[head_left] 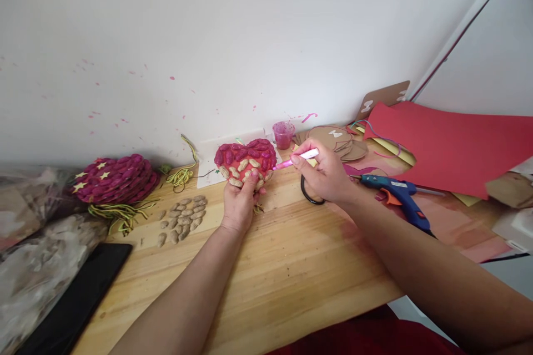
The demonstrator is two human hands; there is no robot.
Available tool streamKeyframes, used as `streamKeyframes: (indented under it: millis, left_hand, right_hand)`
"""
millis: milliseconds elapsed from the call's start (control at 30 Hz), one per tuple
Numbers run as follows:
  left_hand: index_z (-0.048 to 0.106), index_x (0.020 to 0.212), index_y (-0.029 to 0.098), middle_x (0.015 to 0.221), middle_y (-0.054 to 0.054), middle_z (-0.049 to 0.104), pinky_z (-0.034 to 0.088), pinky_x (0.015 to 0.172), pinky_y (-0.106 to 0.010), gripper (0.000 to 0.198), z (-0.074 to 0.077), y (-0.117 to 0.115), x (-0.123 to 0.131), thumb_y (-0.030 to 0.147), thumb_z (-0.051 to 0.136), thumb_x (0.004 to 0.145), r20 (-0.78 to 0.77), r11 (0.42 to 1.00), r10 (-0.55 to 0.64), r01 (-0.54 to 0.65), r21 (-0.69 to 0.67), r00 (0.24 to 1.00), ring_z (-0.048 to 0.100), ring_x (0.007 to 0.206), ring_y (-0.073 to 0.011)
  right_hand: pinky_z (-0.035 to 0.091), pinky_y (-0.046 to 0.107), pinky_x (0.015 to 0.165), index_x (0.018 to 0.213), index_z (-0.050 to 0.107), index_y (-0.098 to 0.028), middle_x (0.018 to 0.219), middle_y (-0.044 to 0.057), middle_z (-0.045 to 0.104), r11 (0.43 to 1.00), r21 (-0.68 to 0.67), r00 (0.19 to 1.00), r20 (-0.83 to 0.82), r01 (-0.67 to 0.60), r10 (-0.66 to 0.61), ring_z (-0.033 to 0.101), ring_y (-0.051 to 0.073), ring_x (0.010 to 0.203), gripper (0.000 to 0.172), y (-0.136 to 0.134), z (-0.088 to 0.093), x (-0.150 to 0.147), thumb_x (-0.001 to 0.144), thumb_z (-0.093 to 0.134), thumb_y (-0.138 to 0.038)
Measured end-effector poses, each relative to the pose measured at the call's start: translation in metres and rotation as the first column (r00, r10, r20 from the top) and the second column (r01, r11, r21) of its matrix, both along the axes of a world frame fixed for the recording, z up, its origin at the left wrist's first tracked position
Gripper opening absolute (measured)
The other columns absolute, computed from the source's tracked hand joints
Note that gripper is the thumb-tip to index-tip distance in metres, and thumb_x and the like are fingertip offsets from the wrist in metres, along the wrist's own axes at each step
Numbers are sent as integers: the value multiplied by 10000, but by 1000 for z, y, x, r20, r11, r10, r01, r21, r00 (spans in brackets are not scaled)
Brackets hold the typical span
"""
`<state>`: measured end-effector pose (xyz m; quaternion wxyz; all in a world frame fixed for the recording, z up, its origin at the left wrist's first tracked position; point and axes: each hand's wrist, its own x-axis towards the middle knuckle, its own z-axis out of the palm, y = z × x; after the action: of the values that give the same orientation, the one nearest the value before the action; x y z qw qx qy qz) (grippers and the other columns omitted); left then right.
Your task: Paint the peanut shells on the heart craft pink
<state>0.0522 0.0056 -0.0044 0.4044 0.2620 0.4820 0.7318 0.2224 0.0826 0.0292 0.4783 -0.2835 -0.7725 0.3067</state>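
Observation:
My left hand [240,203] grips a red heart-shaped piece [246,156] covered with peanuts, its thumb over the lower front. The peanuts along the top are magenta; those lower down keep their bare tan shell. Between the fingers of my right hand [322,172] is a paintbrush [306,155] with a white handle and pink-stained lower part. Its tip is at the heart's right edge, by a tan peanut; whether it touches I cannot tell. Behind them stands a clear cup of pink paint [283,135]. Loose peanuts [183,218] lie on the wooden table [266,283] to the left.
A stack of magenta peanut pieces with stars [114,179] and yellow-green yarn [182,177] sit left, near plastic bags [45,266] and a black flat object [79,299]. At right are a blue glue gun [400,194], black-handled scissors [310,193], cardboard shapes [350,150] and red sheet [453,141].

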Motion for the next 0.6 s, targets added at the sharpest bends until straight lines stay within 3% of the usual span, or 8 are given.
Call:
streamKeyframes:
  millis: [100, 233, 400, 533, 600]
  left_hand:
    - [720, 909, 160, 858, -27, 737, 500, 497, -188, 508, -1, 1, -1, 462, 954, 575, 31, 1000, -1, 1, -8, 1000, 632, 629, -100]
    - [712, 897, 161, 833, -11, 727, 488, 487, -182, 491, -2, 2, -2, 448, 953, 581, 57, 1000, -2, 3, -14, 998, 604, 578, -75]
    - [673, 851, 160, 750, 17, 679, 404, 422, -165, 472, 0, 1, -3, 443, 944, 586, 76, 1000, -20, 21, -14, 997, 560, 504, -54]
    - [652, 869, 162, 742, 19, 672, 301, 369, -151, 480, 1, 1, -3, 427, 939, 591, 94, 1000, -30, 31, -4, 995, 554, 475, -50]
    - [642, 860, 160, 731, 17, 670, 276, 358, -150, 478, 1, 1, -4, 426, 937, 594, 102, 999, -48, 49, -6, 994, 556, 462, -54]
  right_hand:
    - [378, 289, 625, 926, 607, -216, 773, -10, 604, 997, 4, 997, 6, -74, 74, 496, 135, 656, 132, 0, -2, -1, 946, 633, -345]
    - [371, 289, 618, 897, 596, -219, 733, -20, 587, 1000, -26, 1000, -1, 5, -5, 494, 135, 637, 159, 1, -3, -2, 938, 648, -364]
    - [389, 280, 602, 909, 608, -217, 748, -13, 611, 994, -87, 998, -12, -60, 59, 532, 137, 653, 190, 1, -5, -3, 929, 660, -399]
    - [385, 277, 595, 897, 591, -219, 716, -23, 598, 993, -115, 998, -44, 32, -37, 518, 130, 628, 200, 3, -7, -3, 925, 664, -404]
    - [394, 278, 608, 891, 581, -222, 723, -21, 602, 991, -136, 996, -91, 8, -20, 529, 133, 643, 210, 4, -8, -4, 932, 654, -415]
